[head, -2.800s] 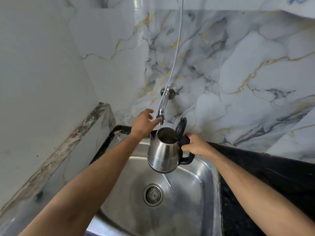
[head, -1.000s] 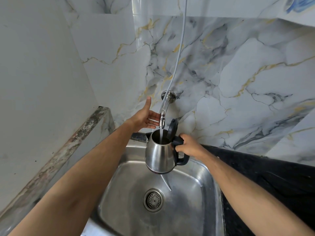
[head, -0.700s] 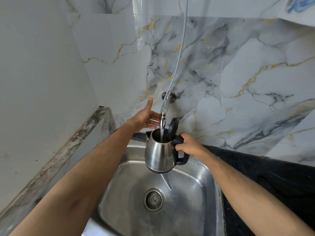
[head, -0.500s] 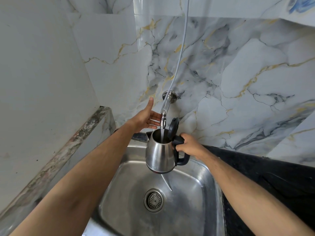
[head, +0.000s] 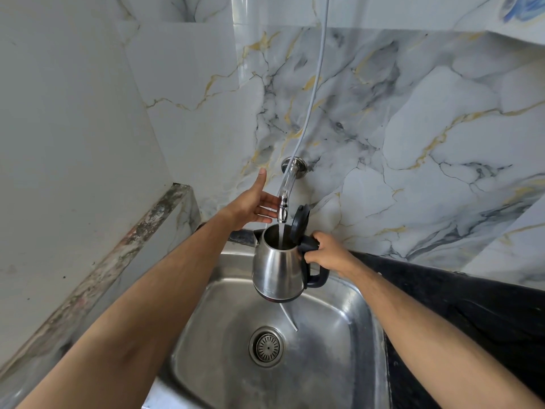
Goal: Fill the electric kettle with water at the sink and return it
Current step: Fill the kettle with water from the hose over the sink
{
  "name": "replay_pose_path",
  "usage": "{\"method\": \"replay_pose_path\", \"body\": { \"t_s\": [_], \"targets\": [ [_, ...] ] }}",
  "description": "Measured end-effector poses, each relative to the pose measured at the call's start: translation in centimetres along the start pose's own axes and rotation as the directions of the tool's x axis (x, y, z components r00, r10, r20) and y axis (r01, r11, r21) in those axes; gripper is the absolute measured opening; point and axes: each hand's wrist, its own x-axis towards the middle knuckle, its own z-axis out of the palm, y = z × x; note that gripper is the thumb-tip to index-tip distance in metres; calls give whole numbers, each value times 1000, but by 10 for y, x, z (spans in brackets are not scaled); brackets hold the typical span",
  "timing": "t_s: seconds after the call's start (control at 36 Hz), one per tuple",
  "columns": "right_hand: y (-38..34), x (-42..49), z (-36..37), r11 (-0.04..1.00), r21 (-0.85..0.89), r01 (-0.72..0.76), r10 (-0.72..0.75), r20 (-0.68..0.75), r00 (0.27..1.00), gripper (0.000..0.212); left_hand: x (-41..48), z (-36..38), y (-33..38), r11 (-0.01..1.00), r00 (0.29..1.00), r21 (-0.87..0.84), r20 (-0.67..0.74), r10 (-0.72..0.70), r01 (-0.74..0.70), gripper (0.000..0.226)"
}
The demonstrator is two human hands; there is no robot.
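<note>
A stainless steel electric kettle (head: 277,270) with a black handle hangs over the steel sink (head: 348,335), its black lid (head: 300,221) flipped up. My right hand (head: 327,252) grips the handle. A chrome tap (head: 285,193) juts from the marble wall, and a thin stream of water runs from its spout into the kettle's mouth. My left hand (head: 253,202) is open, fingers spread, just left of the spout, with the fingertips close to it; contact cannot be told.
A round drain strainer (head: 267,346) sits in the sink's bottom. Black stone countertop (head: 460,308) runs to the right. A grey hose (head: 312,84) hangs down the marble wall to the tap. A stained ledge (head: 124,255) borders the sink on the left.
2.8 s ago my left hand gripped the tap's spout with no water flowing; since then it has let go and opened, and water runs into the kettle. Little has moved in the last second.
</note>
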Motion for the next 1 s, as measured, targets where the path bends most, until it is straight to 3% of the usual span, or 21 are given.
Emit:
{"method": "replay_pose_path", "body": {
  "t_s": [0.39, 0.61, 0.78, 1.0],
  "targets": [
    [-1, 0, 0, 1000, -7, -5, 5, -1, 1000, 26, 3, 0, -3, 1000, 1000, -1, -5, 27, -27, 98],
    [0, 2, 0, 1000, 7, -5, 5, 4, 1000, 26, 2, 2, -7, 978, 988, 152, -39, 150, -143, 32],
    [1, 4, 0, 999, 30, -17, 17, 1, 1000, 28, 5, 12, -8, 914, 967, 344, -59, 250, -215, 27],
    [3, 7, 1, 1000, 19, -13, 13, 15, 1000, 26, 14, 22, -14, 797, 921, 561, -144, 361, -225, 37]
  ]
}}
